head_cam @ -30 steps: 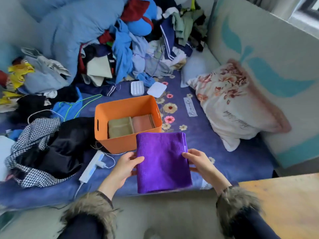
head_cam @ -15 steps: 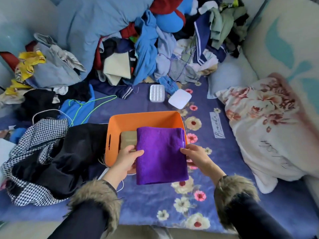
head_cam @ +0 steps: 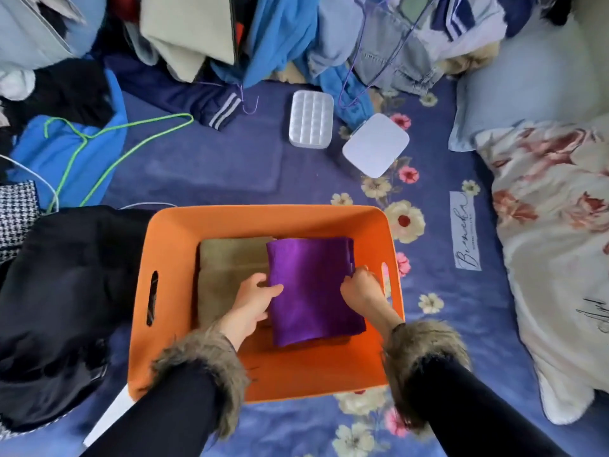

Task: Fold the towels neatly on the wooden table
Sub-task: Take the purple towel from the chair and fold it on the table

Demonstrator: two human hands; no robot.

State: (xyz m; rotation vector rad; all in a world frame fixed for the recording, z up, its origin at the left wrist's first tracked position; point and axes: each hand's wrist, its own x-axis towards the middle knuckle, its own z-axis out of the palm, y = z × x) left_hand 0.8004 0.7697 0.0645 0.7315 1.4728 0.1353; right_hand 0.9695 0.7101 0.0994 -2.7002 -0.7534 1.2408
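Note:
A folded purple towel (head_cam: 313,285) lies inside the orange basket (head_cam: 164,255), on its right half. My left hand (head_cam: 253,300) grips the towel's left edge, thumb on top. My right hand (head_cam: 361,286) pinches its right edge, close to the basket's right wall. A folded olive towel (head_cam: 227,268) lies in the basket's left half, partly under the purple one and my left hand. What is beneath the purple towel is hidden. The wooden table is out of view.
The basket stands on a blue floral bedspread (head_cam: 204,159). A black garment (head_cam: 62,308) lies left of it, a floral pillow (head_cam: 553,245) to the right. Two white boxes (head_cam: 310,119) (head_cam: 375,145) and a green hanger (head_cam: 108,146) lie beyond, before a clothes pile (head_cam: 263,34).
Both hands have carried the purple towel forward from in front of the basket and lowered it into the basket's right half. The view has moved in over the bed.

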